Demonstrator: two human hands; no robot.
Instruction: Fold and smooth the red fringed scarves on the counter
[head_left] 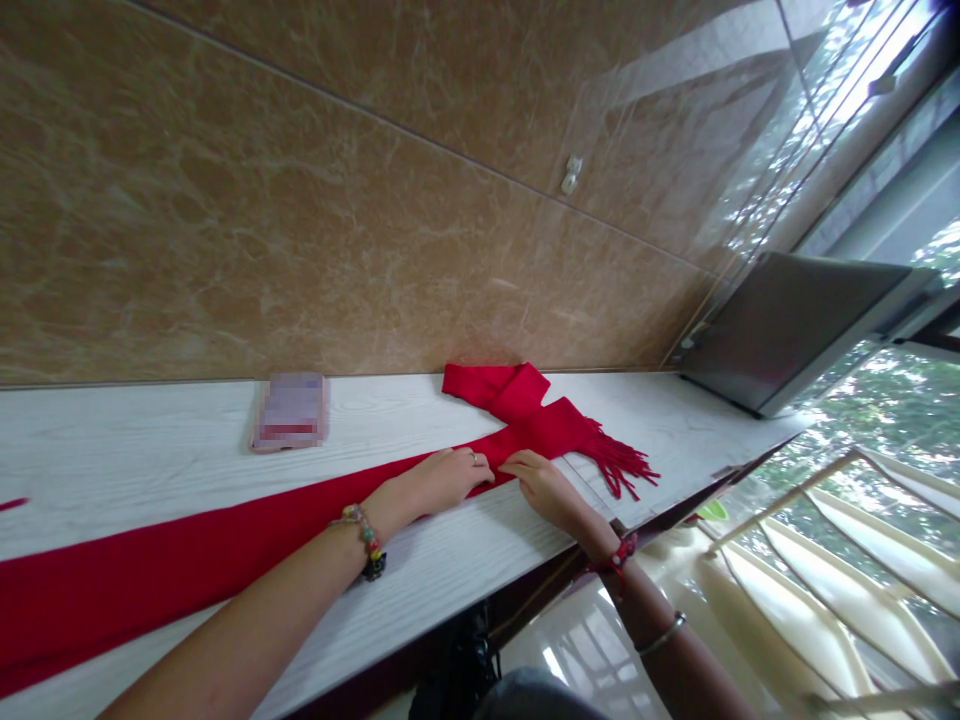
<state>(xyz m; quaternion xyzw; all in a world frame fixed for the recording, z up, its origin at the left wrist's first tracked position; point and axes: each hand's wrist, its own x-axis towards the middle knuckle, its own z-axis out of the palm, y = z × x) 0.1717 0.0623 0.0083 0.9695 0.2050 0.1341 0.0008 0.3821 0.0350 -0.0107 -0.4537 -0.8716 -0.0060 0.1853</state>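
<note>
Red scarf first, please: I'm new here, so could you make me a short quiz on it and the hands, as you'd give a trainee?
1. True or false: the whole red scarf is folded into a neat stack.
2. Which hand is nearer the scarf's fringe: A) left, B) right?
3. Fill the gap: the beaded bracelet is on the ____ wrist.

Key:
1. False; a long stretch lies extended along the white surface.
2. B; the right hand is nearer than the left hand.
3. left
</note>
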